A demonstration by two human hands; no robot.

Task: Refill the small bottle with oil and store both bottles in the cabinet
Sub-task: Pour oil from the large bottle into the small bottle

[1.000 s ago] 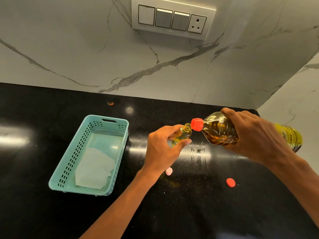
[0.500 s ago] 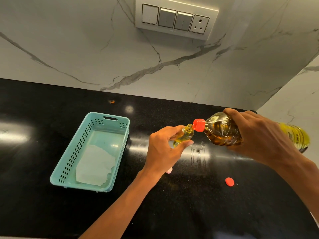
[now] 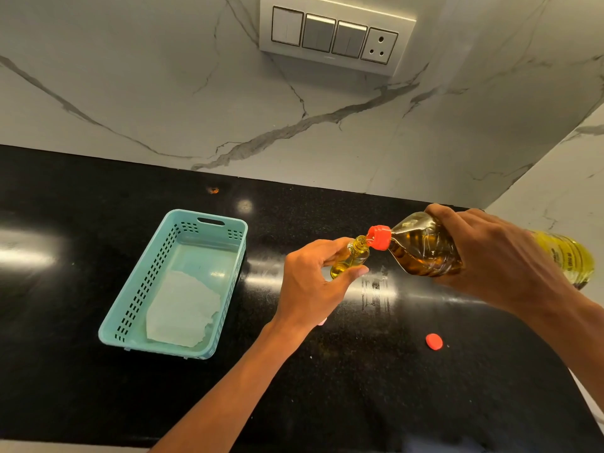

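My left hand [image 3: 310, 282] grips the small clear bottle [image 3: 351, 258] above the black counter, tilted, with yellow oil inside. My right hand [image 3: 496, 259] holds the large oil bottle [image 3: 425, 246] on its side, its red spout [image 3: 379, 237] touching the small bottle's mouth. The large bottle's yellow label end [image 3: 568, 259] sticks out past my right hand. A red cap [image 3: 434, 341] lies on the counter below my right wrist. A pink cap [image 3: 323, 321] peeks out under my left wrist.
A teal plastic basket [image 3: 130, 308] with a piece of white paper [image 3: 183, 308] in it sits on the counter [image 3: 359, 403] to the left. Marble wall with a switch panel [image 3: 333, 34] stands behind; a marble side wall closes the right.
The large bottle's spout has closed onto the small bottle's mouth. Both hands and bottles sit a little higher in view; the pink cap is now mostly hidden by my left wrist.
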